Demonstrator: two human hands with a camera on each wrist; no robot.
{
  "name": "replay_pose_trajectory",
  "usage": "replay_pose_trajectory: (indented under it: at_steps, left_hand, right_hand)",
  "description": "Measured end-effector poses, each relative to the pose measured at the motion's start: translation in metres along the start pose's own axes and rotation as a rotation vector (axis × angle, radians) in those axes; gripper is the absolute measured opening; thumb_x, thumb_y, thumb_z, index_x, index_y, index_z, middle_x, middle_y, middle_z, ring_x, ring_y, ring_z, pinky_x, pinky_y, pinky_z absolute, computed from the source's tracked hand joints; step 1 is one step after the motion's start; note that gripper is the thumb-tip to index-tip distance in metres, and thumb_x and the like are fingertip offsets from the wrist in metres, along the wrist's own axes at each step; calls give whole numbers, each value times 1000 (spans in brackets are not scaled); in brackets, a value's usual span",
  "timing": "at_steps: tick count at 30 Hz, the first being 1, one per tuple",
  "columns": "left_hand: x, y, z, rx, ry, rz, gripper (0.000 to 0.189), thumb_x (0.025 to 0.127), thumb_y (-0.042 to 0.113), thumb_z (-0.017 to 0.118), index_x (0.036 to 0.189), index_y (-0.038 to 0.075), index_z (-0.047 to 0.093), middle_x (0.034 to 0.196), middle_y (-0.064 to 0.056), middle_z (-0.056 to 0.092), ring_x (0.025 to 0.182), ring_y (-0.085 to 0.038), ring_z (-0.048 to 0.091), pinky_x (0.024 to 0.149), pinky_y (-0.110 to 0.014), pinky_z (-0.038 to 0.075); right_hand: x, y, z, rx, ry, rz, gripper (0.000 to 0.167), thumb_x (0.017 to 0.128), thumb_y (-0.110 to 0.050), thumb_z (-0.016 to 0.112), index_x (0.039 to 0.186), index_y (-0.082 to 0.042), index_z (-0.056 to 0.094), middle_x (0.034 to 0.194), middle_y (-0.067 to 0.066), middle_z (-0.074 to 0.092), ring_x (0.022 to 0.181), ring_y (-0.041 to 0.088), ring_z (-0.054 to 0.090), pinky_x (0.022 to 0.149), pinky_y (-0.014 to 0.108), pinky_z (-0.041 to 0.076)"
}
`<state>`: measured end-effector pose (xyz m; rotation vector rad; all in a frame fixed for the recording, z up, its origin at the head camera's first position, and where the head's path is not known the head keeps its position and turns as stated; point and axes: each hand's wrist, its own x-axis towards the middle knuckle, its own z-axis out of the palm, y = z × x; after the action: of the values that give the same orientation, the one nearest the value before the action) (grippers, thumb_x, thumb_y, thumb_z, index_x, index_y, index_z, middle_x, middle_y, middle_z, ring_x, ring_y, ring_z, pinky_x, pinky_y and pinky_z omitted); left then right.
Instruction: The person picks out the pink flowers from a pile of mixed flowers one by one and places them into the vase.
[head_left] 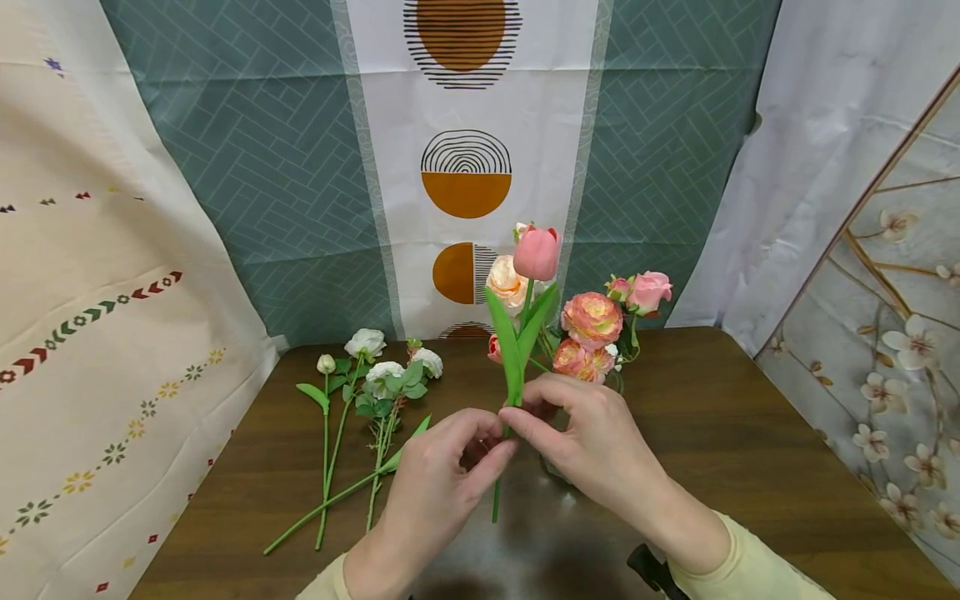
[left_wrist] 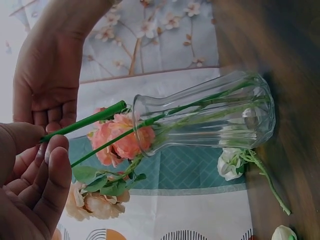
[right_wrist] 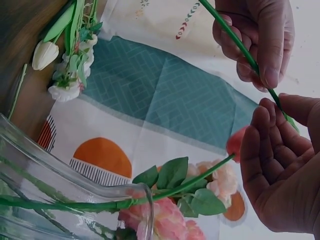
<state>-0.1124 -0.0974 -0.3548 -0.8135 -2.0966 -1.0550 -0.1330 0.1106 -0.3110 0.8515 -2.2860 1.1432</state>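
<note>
A pink tulip (head_left: pixel 537 253) with long green leaves stands upright between both hands in the head view. My left hand (head_left: pixel 450 471) pinches its green stem (right_wrist: pixel 235 40) between thumb and fingers. Just above, my right hand (head_left: pixel 592 433) pinches the same stem close under the leaves, fingertips of the two hands nearly meeting. Behind the right hand is a clear glass vase (left_wrist: pixel 200 115) holding several flowers, among them orange-pink blooms (head_left: pixel 592 321), a pink rose (head_left: pixel 649 292) and a peach bloom (head_left: pixel 507 283). In the left wrist view the tulip's cut end points toward the vase's mouth.
On the left of the brown table (head_left: pixel 720 433) lie white flowers (head_left: pixel 366 343), a white tulip bud (head_left: pixel 326 364) and a crossing green stem (head_left: pixel 322 506). Patterned cloths (head_left: pixel 285 167) hang behind and at both sides. A black strap (head_left: pixel 654 570) sits at the right wrist.
</note>
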Motion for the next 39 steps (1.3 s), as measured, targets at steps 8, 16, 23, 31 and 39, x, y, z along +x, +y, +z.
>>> replay_pose_trajectory:
  at_steps: [8,16,23,31,39]
  left_hand:
    - [-2,0,-1,-2,-58,-51,25,92,11,92,107,18,73,92,11,70,80,-3,66,62,-23,56]
    - [-4,-7,1,17,-93,-62,28,91,12,93,109,17,72,94,9,70,78,-2,64,66,-22,57]
    - [-2,-19,6,36,-194,-169,30,92,15,93,113,16,71,94,10,70,80,1,65,71,-28,59]
    - [3,-34,20,27,-279,-262,34,95,20,91,121,14,71,102,3,71,87,-7,68,78,-30,58]
    - [8,-44,38,27,-364,-341,49,100,27,86,142,10,67,128,-3,71,114,-20,72,94,-41,60]
  right_hand:
    - [-1,4,-7,-29,24,-9,15,93,-17,93,98,-26,81,92,-23,74,79,3,65,67,27,55]
    - [0,8,-24,-107,70,-53,18,92,-13,92,95,-26,81,90,-23,72,75,1,62,66,23,51]
    - [4,8,-45,-163,85,-8,14,93,-13,91,98,-23,84,91,-20,74,77,5,62,67,25,50]
    - [9,11,-65,-215,104,21,8,97,-20,89,98,-25,83,84,-20,71,69,5,59,63,21,47]
    - [14,11,-77,-270,132,8,12,96,-18,90,94,-25,80,78,-19,67,58,8,50,57,21,42]
